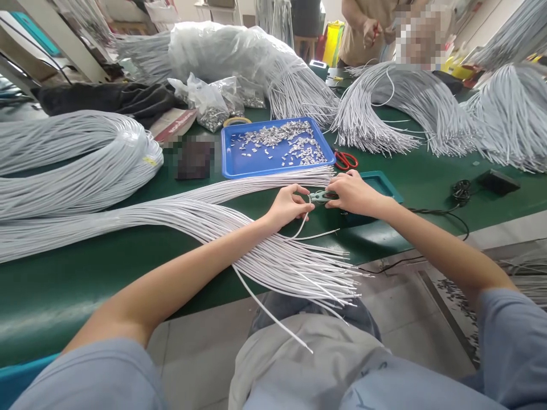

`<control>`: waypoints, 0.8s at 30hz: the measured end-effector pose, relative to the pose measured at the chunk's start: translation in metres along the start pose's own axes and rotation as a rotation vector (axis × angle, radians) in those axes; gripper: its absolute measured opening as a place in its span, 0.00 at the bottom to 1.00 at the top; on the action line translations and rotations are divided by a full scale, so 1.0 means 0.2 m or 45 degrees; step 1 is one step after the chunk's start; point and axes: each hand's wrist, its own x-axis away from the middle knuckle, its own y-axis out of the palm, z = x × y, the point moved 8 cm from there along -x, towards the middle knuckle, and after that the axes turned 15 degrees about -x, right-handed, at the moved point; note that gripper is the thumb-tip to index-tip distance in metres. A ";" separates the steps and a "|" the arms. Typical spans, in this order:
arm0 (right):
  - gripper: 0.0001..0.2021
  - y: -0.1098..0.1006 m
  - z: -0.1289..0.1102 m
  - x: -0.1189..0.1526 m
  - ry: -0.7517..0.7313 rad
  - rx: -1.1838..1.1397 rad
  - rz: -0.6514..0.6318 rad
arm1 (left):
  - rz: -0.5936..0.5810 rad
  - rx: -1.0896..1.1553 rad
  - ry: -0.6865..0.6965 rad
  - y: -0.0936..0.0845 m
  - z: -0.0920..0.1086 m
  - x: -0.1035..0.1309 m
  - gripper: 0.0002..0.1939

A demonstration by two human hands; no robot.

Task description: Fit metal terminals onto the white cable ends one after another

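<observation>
Near the middle of the green table, my left hand (291,206) pinches the end part of one white cable (302,225). My right hand (352,193) is wrapped round a small pale green hand tool (320,196), whose head points left and meets my left fingertips. The cable end at the tool's head is too small to make out. Below my left forearm a bundle of white cables (273,256) fans out over the table's front edge. Behind my hands another bundle (256,183) ends beside my right fingers. A blue tray (228,165) holds many small metal pieces (277,134).
Red-handled scissors (347,160) lie right of the tray, near a dark green box (387,185). Coiled grey cables (81,165) fill the left; more bundles (380,108) lie at the back right. Across the table stands a person (363,34). A black adapter (498,182) sits at right.
</observation>
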 end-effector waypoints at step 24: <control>0.16 -0.12 -0.05 0.04 -0.176 -0.925 0.623 | -0.253 -1.486 0.966 0.27 0.15 0.28 0.08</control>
